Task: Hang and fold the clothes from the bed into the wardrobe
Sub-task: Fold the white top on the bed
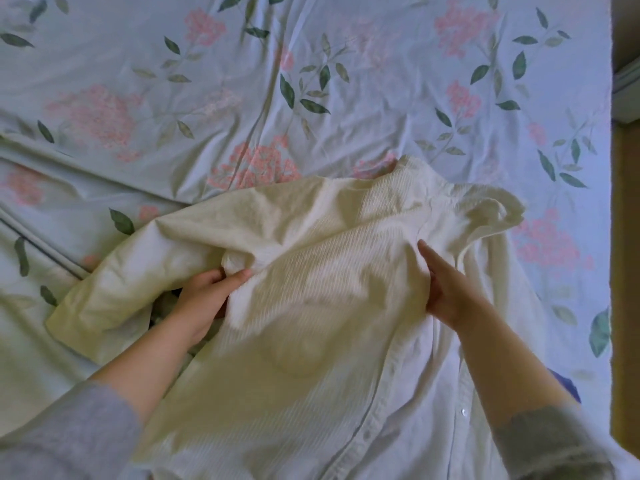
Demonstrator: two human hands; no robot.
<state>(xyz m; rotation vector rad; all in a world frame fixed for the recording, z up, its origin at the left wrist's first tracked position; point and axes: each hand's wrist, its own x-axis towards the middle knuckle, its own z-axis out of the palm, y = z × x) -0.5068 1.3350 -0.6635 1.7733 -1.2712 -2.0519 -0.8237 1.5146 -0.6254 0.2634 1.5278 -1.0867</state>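
Grasping one cream shirt (311, 251) on one floral bedsheet (311, 64): left hand (204, 296) at sleeve, right hand (446, 289) near collar.

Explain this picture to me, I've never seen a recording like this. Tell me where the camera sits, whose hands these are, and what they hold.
There is no machine here. A person wears one wide-angle camera on the head, looking forward and down, so you see their own two arms in grey sleeves. The bed has a pale floral sheet. On it lies a cream ribbed shirt with buttons down its front. The left hand grips a bunch of the fabric by one sleeve. The right hand holds the cloth below the collar.
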